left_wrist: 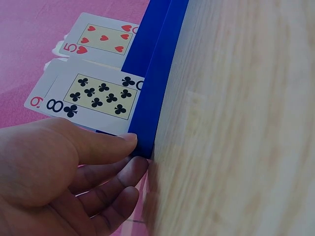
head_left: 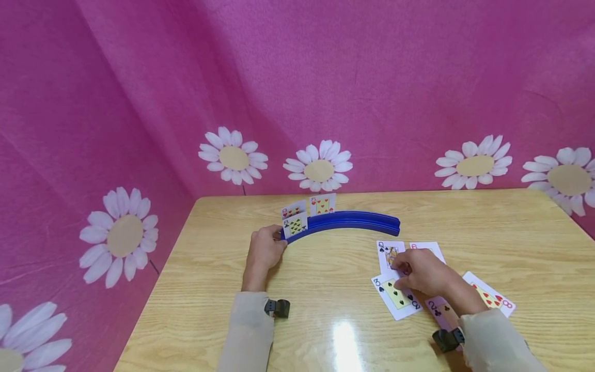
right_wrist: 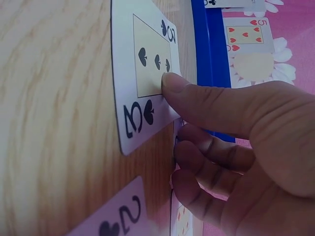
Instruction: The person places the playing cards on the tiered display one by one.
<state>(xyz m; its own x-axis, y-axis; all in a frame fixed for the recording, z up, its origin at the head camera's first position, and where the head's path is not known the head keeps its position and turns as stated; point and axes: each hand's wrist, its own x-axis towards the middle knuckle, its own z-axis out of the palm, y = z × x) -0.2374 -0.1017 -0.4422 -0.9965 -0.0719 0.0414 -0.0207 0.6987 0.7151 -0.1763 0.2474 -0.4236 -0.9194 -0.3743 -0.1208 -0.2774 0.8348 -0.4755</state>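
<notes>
A curved blue card holder [head_left: 353, 219] stands on the table, its left end pinched between the thumb and fingers of my left hand [head_left: 266, 250]. Upright in it are an eight of clubs [left_wrist: 101, 96], a red nine [head_left: 294, 208] mostly behind that, and a five of hearts [head_left: 322, 205]. My right hand [head_left: 425, 271] is over the loose cards, its thumb touching the three of spades [right_wrist: 147, 64] and its other fingers loosely bent. The index fingertip overlaps the queen of spades [head_left: 387, 253] in the head view. A red six [head_left: 427, 247] is partly hidden behind this hand.
Under the right forearm lies a two of clubs [head_left: 437, 308], partly covered. To the right is an eight of hearts [head_left: 499, 299]. A pink curtain with white flowers [head_left: 372, 103] hangs along the table's back and left edges. Light glares off the wooden table [head_left: 321, 289] in front.
</notes>
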